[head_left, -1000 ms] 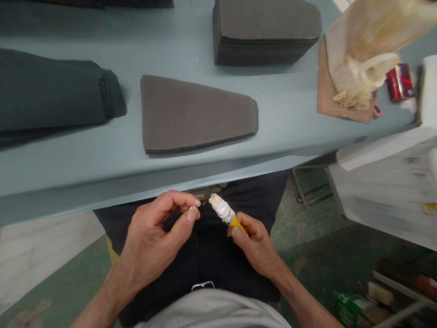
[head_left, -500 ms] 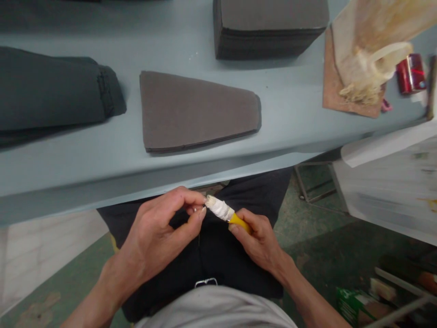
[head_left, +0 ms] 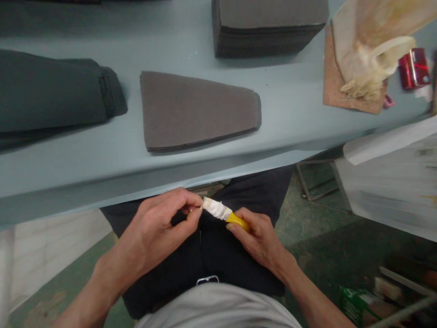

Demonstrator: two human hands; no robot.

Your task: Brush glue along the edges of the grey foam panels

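The left hand (head_left: 155, 225), its fingertips apart from the ragged, white-wrapped tool (head_left: 217, 209) a second earlier, now meets its tip — seemingly bringing both hands to bear, though any pinch is unclear. The right hand (head_left: 262, 234) grips the smooth yellow handle before the bench (head_left: 290, 102).

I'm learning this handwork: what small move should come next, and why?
Probably the left hand should pinch gently at the white wrapped end: it is right at its tip, while the right hand holds the yellow handle.
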